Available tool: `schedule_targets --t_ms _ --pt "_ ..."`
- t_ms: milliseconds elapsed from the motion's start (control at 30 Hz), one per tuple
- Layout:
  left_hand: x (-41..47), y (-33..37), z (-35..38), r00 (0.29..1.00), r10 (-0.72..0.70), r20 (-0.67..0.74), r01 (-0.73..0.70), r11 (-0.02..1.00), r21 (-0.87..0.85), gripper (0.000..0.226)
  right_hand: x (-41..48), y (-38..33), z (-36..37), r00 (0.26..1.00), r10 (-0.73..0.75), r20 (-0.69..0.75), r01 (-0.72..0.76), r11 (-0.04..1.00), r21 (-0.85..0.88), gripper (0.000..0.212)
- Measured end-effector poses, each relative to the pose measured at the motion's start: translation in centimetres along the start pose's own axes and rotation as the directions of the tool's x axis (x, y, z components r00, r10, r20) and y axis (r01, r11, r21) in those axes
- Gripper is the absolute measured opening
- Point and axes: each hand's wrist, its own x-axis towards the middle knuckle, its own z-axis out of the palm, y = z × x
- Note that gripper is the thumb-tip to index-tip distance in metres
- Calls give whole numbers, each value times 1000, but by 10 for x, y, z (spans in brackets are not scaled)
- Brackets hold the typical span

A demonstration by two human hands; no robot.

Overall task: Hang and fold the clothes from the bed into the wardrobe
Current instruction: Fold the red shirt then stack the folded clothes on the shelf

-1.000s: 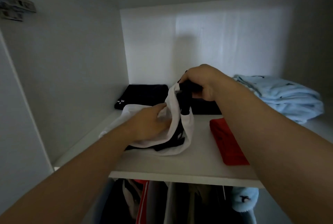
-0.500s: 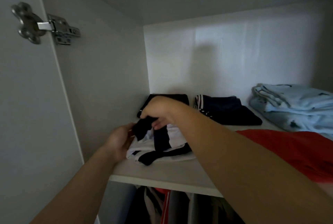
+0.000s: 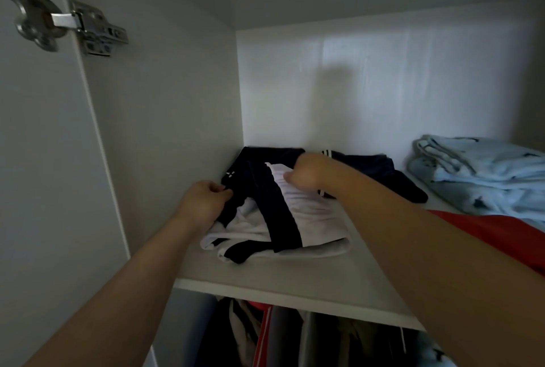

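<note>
A folded white garment with dark navy bands (image 3: 298,222) lies on the white wardrobe shelf (image 3: 295,278), near the left wall. My left hand (image 3: 203,204) grips its dark left edge with curled fingers. My right hand (image 3: 306,172) has its fingers curled down into the garment's far white edge, and the fingertips are hidden. Both forearms reach in from the front.
Behind the garment lie a folded black piece (image 3: 265,157) and a dark navy piece (image 3: 383,172). A light blue folded pile (image 3: 483,174) sits at the right, a red garment (image 3: 501,234) in front of it. Hung clothes (image 3: 280,334) show under the shelf. A door hinge (image 3: 67,21) is upper left.
The garment has gone from held up and bunched to lying flat on the shelf's left side. Both hands moved left and further in with it, and my view shifted left.
</note>
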Motion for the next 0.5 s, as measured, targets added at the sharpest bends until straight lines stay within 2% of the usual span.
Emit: schedule_targets --t_ms 100,167,233,333,400,500 --pt "1 11 0 998 -42 45 45 996 -74 13 -8 14 3 975 101 197 -115 991 61 65" --pt "2 20 0 997 -50 64 62 979 -193 13 -12 19 6 956 136 259 -196 955 224 76" --pt "0 28 1 981 -131 145 174 926 -337 15 -12 25 7 943 148 297 -249 908 337 81" --pt "-6 34 6 898 -237 371 372 859 -352 19 -12 31 10 935 129 329 -272 859 435 83" --pt "-10 35 10 799 -234 554 493 782 -382 22 -13 32 13 942 115 315 -247 873 420 82" --pt "-10 42 13 757 -157 634 565 643 -517 26 -14 34 13 960 104 262 -196 913 358 80"
